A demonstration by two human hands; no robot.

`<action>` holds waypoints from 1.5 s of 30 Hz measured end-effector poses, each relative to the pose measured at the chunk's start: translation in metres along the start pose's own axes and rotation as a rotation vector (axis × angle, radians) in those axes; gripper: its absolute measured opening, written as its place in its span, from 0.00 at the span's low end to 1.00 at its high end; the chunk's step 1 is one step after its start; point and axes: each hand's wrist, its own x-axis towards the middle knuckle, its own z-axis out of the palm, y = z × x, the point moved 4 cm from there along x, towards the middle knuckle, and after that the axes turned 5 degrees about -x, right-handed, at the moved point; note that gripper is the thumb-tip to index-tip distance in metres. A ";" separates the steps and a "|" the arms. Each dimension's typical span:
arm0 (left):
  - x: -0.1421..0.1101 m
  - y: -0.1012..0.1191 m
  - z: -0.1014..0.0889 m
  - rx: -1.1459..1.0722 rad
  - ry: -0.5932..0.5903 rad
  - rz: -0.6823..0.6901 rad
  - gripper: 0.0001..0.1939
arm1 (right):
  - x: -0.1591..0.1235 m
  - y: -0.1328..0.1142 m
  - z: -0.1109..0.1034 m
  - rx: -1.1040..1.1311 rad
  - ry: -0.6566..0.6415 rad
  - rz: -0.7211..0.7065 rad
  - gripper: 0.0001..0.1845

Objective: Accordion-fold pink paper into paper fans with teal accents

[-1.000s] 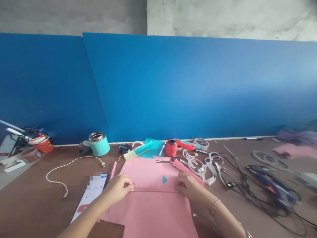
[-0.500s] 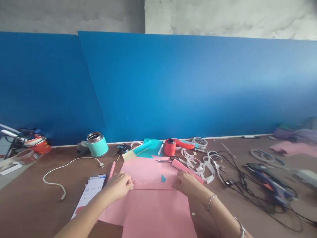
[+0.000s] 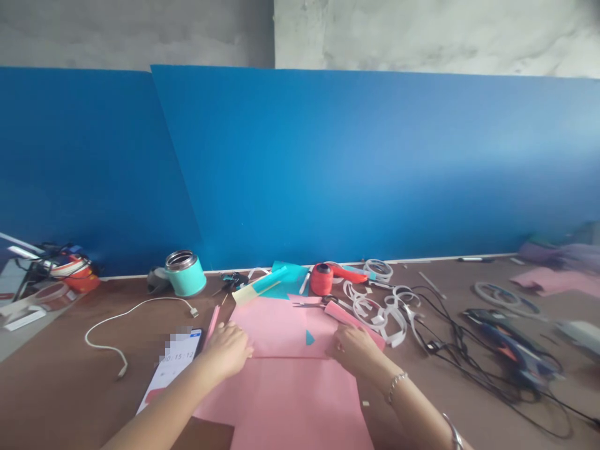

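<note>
Pink paper [image 3: 300,400] lies on the table in front of me, with a straight crosswise edge between my hands. At the left end of that edge is my left hand [image 3: 228,349], fingers curled onto the paper, tips partly hidden. My right hand [image 3: 351,350] is closed at the right end, its fingertips at the same edge. Beyond the edge more pink paper carries a small blue paper scrap [image 3: 310,338]. Scissors [image 3: 323,302] lie open across its far part, beside a rolled pink sheet [image 3: 354,322] near my right hand.
To the left are a phone [image 3: 175,362] showing a timer, a white cable [image 3: 100,345] and a turquoise metal-lined cup [image 3: 186,275]. Behind the paper stand red thread [image 3: 321,279] and teal paper [image 3: 284,284]. White strips [image 3: 370,312], black cords and a glue gun [image 3: 515,353] lie right.
My left hand has turned flatter, knuckles up, and shifted slightly at the paper's edge. The right hand stays almost in place. The view has tilted a little.
</note>
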 end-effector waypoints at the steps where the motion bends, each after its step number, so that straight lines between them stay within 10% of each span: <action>1: -0.002 0.002 0.002 0.038 0.041 0.007 0.13 | -0.001 0.000 0.002 -0.005 0.034 -0.005 0.06; 11: -0.015 0.032 0.046 0.271 0.408 0.393 0.39 | -0.022 -0.039 0.030 -0.215 0.455 -0.667 0.25; 23: -0.025 0.001 0.040 0.121 0.473 0.468 0.22 | -0.014 -0.009 0.012 -0.100 0.193 -0.382 0.12; 30: -0.041 -0.035 0.031 -0.022 0.580 0.337 0.22 | -0.009 -0.015 0.020 -0.188 0.317 -0.409 0.09; 35: -0.040 -0.033 0.007 -0.413 0.699 0.122 0.22 | -0.005 -0.015 0.022 -0.108 0.440 -0.412 0.09; 40: -0.018 0.017 0.020 -1.201 0.187 -0.114 0.12 | -0.011 -0.016 0.006 0.191 0.588 -0.336 0.12; 45: 0.009 0.079 0.030 -1.919 0.127 -0.276 0.18 | -0.019 -0.027 0.006 0.272 0.725 -0.402 0.11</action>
